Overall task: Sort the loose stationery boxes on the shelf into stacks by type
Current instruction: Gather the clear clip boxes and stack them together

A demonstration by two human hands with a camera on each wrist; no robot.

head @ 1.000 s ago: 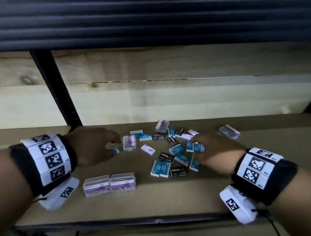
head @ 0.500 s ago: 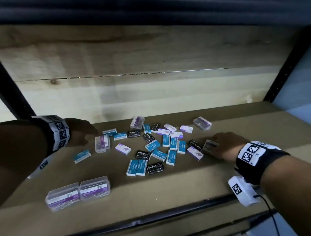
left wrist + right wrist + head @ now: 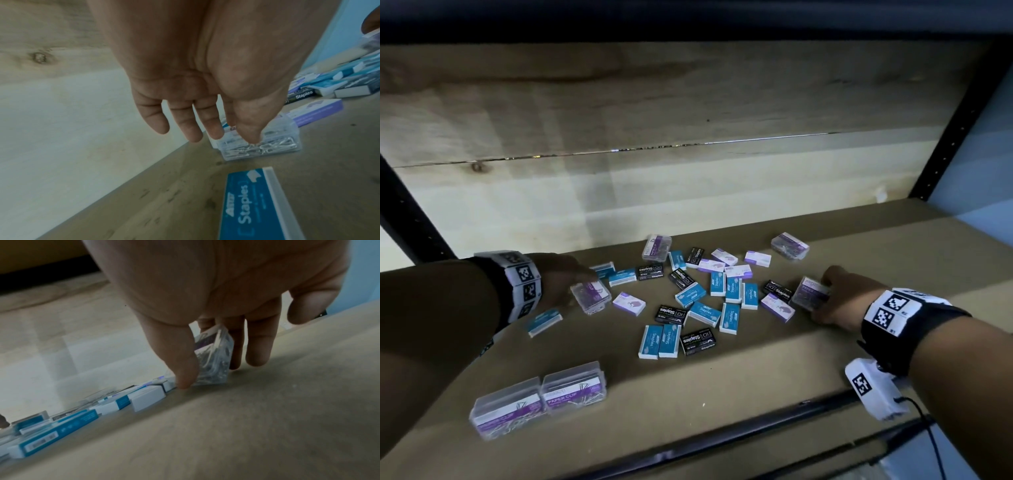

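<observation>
Loose boxes lie across the brown shelf: several blue staples boxes, black staples boxes and purple-white boxes. My left hand pinches a clear paper clip box with thumb and forefinger; in the left wrist view the thumb lies on that box. At the heap's right end my right hand grips another clear paper clip box, with the thumb and fingers on either side of it. Two clip boxes stand side by side at the front left.
Two more clear clip boxes sit at the back of the heap. A single blue box lies under my left wrist. The wooden back wall, black uprights and a black front rail bound the shelf.
My left hand let go of a blue box, which now lies at the left, and took the clip box. My right hand moved right from the blue boxes to a clip box.
</observation>
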